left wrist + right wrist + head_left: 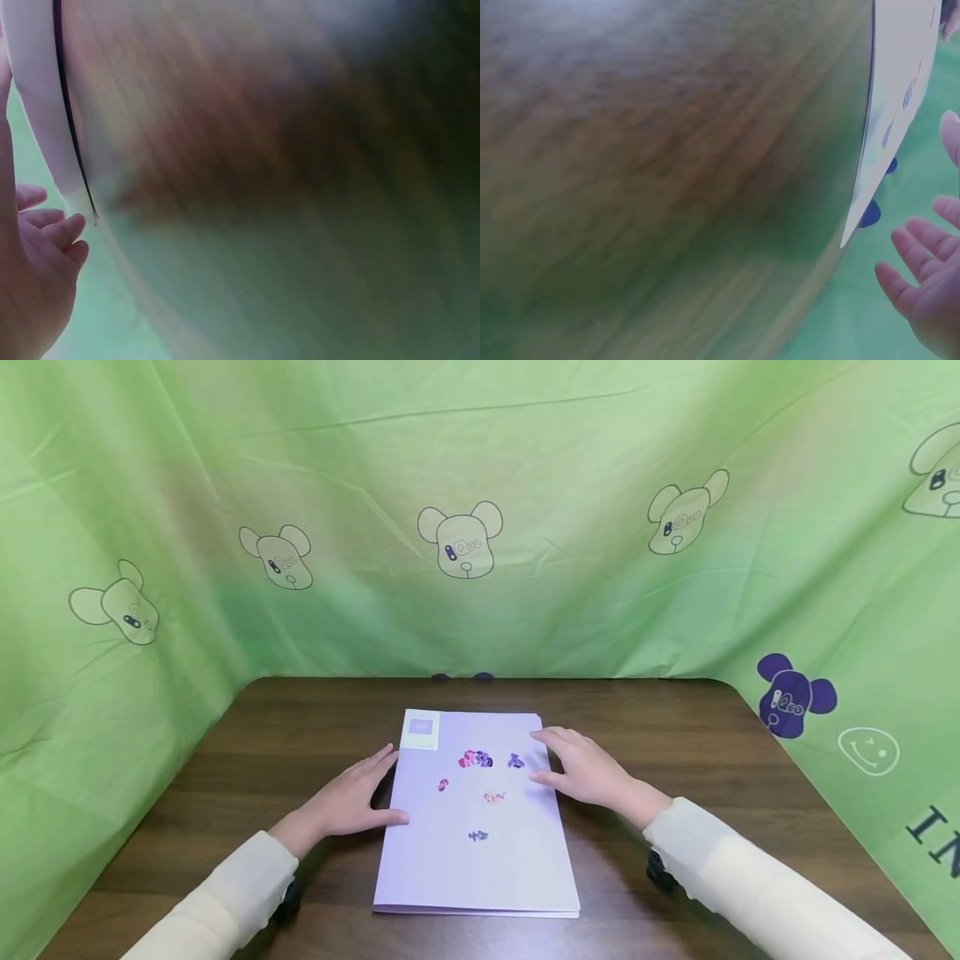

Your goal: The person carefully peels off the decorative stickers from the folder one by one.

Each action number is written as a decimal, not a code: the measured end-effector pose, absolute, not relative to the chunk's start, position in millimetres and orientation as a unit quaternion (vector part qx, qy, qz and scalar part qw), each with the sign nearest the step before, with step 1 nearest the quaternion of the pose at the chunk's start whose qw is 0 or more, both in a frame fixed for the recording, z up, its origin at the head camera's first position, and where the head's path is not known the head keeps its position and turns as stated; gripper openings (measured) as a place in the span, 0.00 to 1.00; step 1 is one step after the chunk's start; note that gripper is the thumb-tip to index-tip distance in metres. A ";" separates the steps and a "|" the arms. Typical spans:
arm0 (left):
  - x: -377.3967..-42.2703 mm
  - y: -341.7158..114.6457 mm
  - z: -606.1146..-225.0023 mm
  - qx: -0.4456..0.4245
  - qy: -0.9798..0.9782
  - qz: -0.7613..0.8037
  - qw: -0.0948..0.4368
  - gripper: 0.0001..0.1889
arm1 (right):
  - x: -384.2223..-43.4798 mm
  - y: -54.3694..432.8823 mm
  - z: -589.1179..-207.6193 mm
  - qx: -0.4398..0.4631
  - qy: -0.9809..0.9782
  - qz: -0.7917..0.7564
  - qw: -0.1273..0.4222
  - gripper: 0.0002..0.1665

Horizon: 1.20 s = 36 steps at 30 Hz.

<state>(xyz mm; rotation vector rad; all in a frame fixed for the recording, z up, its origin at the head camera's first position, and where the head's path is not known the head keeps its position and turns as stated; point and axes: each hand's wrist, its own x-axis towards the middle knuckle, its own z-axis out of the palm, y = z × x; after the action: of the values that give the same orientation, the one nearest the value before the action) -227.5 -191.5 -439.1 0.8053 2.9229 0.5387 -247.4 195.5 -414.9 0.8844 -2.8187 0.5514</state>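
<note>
A pale lavender booklet (465,877) of folded sheets lies flat on the wooden table, its layered edges showing at the front. Small colourful cartoon pony pictures (476,759) dot its cover, and a whitish square label (431,742) sits in the top left corner. My left hand (347,797) is at the booklet's left edge, fingers extended and thumb tip over the cover. Across from it my right hand (588,768) has its fingers spread at the right edge, fingertips overlapping the cover. In both wrist views the booklet appears as a thin slanted strip beside the hand.
The dark brown wooden table (315,718) has rounded far corners. Behind and beside it hangs a green cloth (360,618) printed with bear heads. Pale sleeves (757,877) cover both forearms, with a dark strapped device (660,870) under the right cuff.
</note>
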 end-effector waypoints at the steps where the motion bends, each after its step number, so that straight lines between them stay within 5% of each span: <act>1: -227.6 -190.9 -439.5 0.258 0.948 0.183 0.032 0.57 | -248.5 194.3 -414.6 0.295 -0.935 0.185 0.065 0.37; 36: -236.6 -176.0 -446.8 0.135 0.857 0.490 0.087 0.43 | -285.4 181.6 -428.7 0.247 -0.908 0.335 -0.042 0.24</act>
<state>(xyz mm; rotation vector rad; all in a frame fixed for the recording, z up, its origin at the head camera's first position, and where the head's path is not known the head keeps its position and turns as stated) -236.6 -176.0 -446.8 0.4036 2.5527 1.4594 -285.4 181.6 -428.7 0.7972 -2.9317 1.0813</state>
